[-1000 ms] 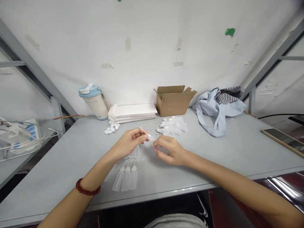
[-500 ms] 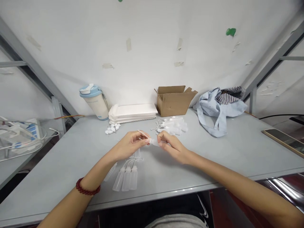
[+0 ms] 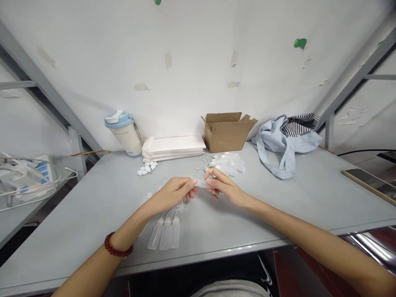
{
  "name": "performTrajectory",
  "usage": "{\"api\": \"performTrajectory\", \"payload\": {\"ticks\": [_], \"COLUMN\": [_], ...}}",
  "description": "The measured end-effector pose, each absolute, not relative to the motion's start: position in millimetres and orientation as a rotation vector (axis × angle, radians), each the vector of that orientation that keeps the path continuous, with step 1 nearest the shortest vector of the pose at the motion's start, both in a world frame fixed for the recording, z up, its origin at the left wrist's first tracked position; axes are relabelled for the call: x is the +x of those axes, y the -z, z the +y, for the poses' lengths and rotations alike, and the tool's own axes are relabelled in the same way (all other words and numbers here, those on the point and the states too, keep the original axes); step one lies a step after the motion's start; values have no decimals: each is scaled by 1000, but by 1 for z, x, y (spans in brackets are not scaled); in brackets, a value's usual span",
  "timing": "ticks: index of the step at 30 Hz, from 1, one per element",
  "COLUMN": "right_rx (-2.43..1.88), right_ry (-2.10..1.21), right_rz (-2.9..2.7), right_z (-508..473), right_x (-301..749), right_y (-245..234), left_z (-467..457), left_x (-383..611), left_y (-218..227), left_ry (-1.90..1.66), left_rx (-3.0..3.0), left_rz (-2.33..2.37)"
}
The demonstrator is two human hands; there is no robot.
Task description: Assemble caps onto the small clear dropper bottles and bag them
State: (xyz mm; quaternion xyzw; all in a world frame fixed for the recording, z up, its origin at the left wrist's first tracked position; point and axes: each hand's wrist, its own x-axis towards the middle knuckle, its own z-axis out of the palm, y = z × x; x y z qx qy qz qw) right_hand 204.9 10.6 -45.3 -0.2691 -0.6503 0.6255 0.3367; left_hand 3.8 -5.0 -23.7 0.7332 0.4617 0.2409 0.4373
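l hand [image 3: 181, 190] & r hand [image 3: 228, 189] pinch a small btl [image 3: 203, 184] w/ fingers, 1 end each. it's milky white, a bit see-thru & held sideways.

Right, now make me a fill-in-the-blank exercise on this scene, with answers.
The left hand and right hand hold a translucent bottle, while ____ more bottles lie side by side nearest the table's front edge.
The dark red bracelet is on the ____ arm.
The open cardboard box stands between the white stack and the cloth ____ with striped lining.
The tumbler's lid is mostly light ____.

Missing words: three; left; bag; blue.
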Motion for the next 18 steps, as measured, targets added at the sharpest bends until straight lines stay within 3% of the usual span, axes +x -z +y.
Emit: {"api": "performTrajectory", "payload": {"ticks": [9,18], "right_rx": [-786,-779], "right_ry": [-1594,-1603], "right_rz": [-1748,-1723], "right_z": [10,10], "right_x": [205,206], "right_y": [45,43], "left_z": [-5,-9], "left_x": [2,4], "left_y": [25,19], "left_ry": [-867,-714], "left_rx": [2111,1939], "left_rz": [1125,1220]}}
